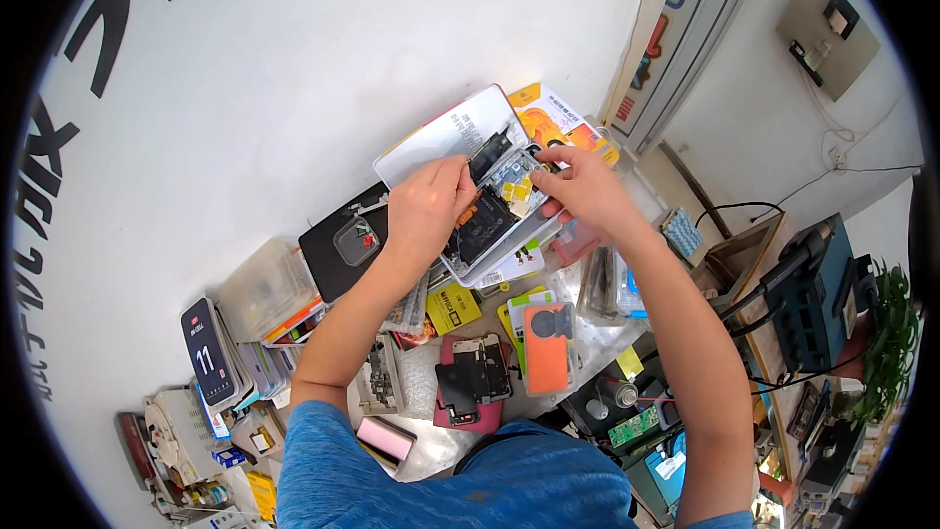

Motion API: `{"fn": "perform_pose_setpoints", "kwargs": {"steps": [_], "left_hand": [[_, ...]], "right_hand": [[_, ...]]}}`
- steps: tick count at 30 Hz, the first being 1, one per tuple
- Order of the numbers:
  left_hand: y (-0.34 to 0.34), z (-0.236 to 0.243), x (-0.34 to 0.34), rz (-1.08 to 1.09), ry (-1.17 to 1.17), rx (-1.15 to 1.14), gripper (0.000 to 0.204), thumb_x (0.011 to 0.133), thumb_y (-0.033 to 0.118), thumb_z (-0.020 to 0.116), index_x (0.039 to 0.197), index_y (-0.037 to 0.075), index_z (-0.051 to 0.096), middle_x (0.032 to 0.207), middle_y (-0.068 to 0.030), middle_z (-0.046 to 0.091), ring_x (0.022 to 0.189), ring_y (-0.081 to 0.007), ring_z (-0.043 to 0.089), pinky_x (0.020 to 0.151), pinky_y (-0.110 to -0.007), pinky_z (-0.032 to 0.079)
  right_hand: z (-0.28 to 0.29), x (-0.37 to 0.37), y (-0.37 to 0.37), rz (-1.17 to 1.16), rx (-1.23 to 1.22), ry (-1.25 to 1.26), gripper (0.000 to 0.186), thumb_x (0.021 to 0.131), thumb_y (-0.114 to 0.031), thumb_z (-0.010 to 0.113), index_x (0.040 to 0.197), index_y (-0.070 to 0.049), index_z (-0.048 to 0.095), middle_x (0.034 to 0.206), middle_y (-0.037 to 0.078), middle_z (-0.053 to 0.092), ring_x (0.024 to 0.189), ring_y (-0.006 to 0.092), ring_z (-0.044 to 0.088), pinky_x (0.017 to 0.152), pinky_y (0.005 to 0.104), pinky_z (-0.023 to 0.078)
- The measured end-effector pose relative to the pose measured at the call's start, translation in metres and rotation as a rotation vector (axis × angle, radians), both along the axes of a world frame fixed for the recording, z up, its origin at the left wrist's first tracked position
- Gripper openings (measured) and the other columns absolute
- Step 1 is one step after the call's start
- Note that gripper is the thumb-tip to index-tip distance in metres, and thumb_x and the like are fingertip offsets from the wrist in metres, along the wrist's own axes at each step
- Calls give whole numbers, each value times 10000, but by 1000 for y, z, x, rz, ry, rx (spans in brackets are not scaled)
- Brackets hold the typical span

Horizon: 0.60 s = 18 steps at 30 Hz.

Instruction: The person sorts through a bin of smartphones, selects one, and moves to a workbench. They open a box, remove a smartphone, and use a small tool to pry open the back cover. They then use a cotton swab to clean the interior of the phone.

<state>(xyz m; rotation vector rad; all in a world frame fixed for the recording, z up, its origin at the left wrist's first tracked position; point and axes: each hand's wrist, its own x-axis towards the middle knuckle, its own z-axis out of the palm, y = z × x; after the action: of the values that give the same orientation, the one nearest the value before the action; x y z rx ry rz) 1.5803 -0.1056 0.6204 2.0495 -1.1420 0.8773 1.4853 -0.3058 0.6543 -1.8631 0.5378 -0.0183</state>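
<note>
An opened phone with a black battery (482,225) and a board with yellow pieces (518,192) lies in a pale casing between my hands, with a loose black part (490,152) at its upper end. My left hand (424,204) is closed at the casing's left side, its fingertips near the black part; what they hold is hidden. My right hand (586,191) has curled fingers gripping the phone's upper right, thumb over the board. Behind them stand a white lid or sheet (431,132) and a yellow-orange package (543,113).
A black mat with a small clear tray (355,240) is left, beside plastic boxes (257,286). An orange phone case (545,353) and dismantled phones (470,387) lie nearer my body. Equipment with cables (803,294) and a plant (886,343) stand right. A white wall rises ahead.
</note>
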Motion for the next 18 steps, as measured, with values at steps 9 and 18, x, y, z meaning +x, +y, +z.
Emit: {"fn": "perform_pose_setpoints", "kwargs": {"steps": [9, 18], "left_hand": [[-1, 3, 7, -11, -35, 42, 162, 771, 3, 700, 923, 34, 654, 753, -106, 654, 621, -260, 647, 543, -348, 516], [-2, 3, 8, -68, -95, 105, 165, 759, 31, 699, 915, 59, 652, 764, -81, 660, 650, -244, 659, 559, -349, 531]], "right_hand": [[25, 10, 1, -39, -1, 89, 158, 851, -149, 652, 852, 1, 700, 612, 36, 611, 484, 89, 532, 445, 257, 413], [66, 40, -4, 44, -52, 325, 218, 788, -135, 708, 646, -14, 595, 554, 22, 526, 425, 96, 404, 390, 272, 303]]}}
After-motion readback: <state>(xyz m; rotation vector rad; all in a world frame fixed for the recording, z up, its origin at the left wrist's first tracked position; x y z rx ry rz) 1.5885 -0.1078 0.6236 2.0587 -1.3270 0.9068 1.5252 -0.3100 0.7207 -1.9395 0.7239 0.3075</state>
